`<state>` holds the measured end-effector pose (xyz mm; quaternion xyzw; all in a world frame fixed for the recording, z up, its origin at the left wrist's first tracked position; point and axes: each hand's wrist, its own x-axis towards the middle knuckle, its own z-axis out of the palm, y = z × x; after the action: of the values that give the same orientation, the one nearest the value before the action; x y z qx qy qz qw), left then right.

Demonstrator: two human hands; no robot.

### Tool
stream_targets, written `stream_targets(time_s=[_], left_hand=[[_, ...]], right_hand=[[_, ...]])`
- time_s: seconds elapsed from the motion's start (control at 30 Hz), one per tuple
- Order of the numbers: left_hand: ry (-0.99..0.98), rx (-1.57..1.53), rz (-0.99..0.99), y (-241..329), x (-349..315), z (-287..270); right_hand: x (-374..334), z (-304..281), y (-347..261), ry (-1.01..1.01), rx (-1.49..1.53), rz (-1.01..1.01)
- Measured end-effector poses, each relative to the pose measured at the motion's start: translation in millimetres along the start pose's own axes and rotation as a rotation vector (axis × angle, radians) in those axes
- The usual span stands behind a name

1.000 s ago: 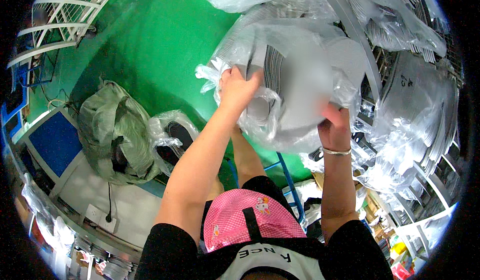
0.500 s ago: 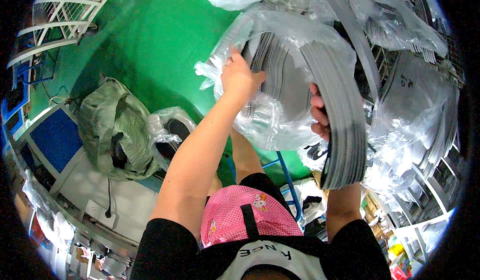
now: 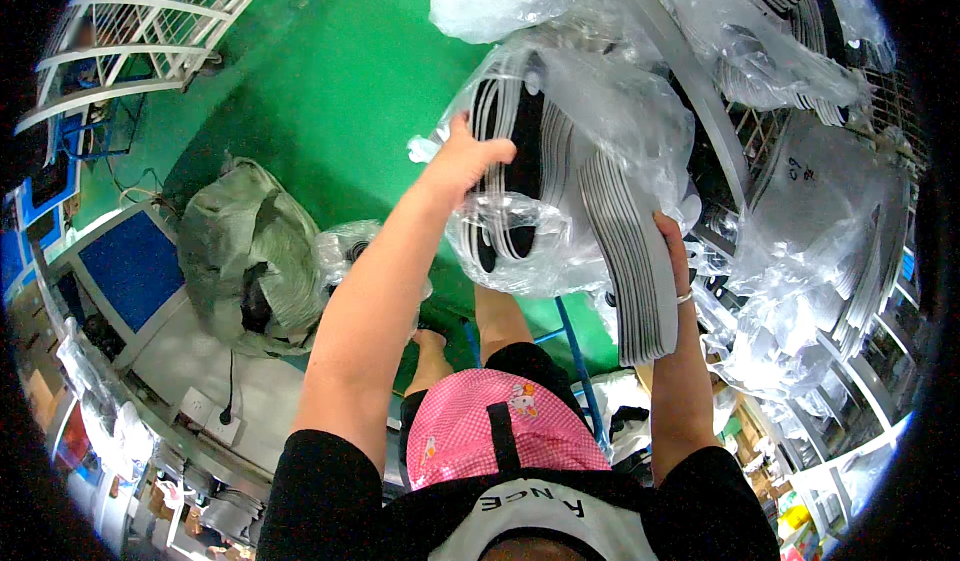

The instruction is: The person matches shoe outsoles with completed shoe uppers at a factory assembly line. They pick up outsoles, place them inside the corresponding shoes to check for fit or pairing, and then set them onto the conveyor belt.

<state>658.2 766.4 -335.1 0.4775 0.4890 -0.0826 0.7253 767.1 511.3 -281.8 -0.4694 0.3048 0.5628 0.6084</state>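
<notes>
A clear plastic bag (image 3: 640,96) lies open before me, holding upright stacks of black and grey insoles (image 3: 528,146). At the bag's left rim is my left hand (image 3: 470,159), its fingers closed on the plastic and its thumb stretched across the insole edges. A thick curved bundle of grey insoles (image 3: 635,271) leans out of the bag's mouth toward me. Its right side is in the grip of my right hand (image 3: 676,251), most of whose fingers are hidden behind the bundle.
More bagged insoles (image 3: 800,191) fill the metal rack (image 3: 690,71) on the right. A green woven sack (image 3: 235,261) stands at left, beside a white bench with a blue panel (image 3: 130,266). Blue metal legs (image 3: 578,361) rise near my knees; a white wire rack (image 3: 150,31) stands far left.
My right hand has turned the bundle and brought it left against the bag, its paler edges now showing. Black faces have come into sight among the bagged insoles. My left hand stays at the rim.
</notes>
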Motion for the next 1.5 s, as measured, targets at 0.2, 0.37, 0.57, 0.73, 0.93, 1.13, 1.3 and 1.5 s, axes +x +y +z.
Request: stream_targets(time_s=[0.2, 0.37, 0.57, 0.73, 0.93, 1.13, 1.3, 1.5], left_hand=[[-0.181, -0.753, -0.032, 18.5, -17.6, -26.0], [-0.171, -0.896, 0.149, 39.5, -33.4, -50.4], [-0.025, -1.232, 0.353, 21.8, -143.6, -101.3], [-0.331, -1.171, 0.352, -96.4, -237.5, -85.3], [-0.431, -1.202, 0.514, -180.3, -410.7, -54.5], [0.014, -1.323, 0.834, -254.9, -521.5, -72.2], [-0.154, -1.619, 1.122, -345.2, -632.4, -81.3], [0.216, -1.489, 1.244, -387.2, -721.0, -76.3]], right_hand=[[12.4, -6.6, 0.9, -0.019, -1.408, -0.094], [-15.6, 49.3, 3.9, 0.09, -1.908, -0.014], [-78.2, 54.7, 6.1, -0.225, -1.182, -0.227], [-148.3, 44.4, 51.6, -0.094, -0.92, -0.238], [-190.0, 110.5, 174.9, -0.553, -1.045, -0.129], [-262.3, 174.2, 317.1, -0.928, -1.317, -0.293], [-324.9, 195.6, 396.6, -1.201, -1.204, 0.542], [-344.0, 163.5, 488.1, -1.074, -1.325, 0.658]])
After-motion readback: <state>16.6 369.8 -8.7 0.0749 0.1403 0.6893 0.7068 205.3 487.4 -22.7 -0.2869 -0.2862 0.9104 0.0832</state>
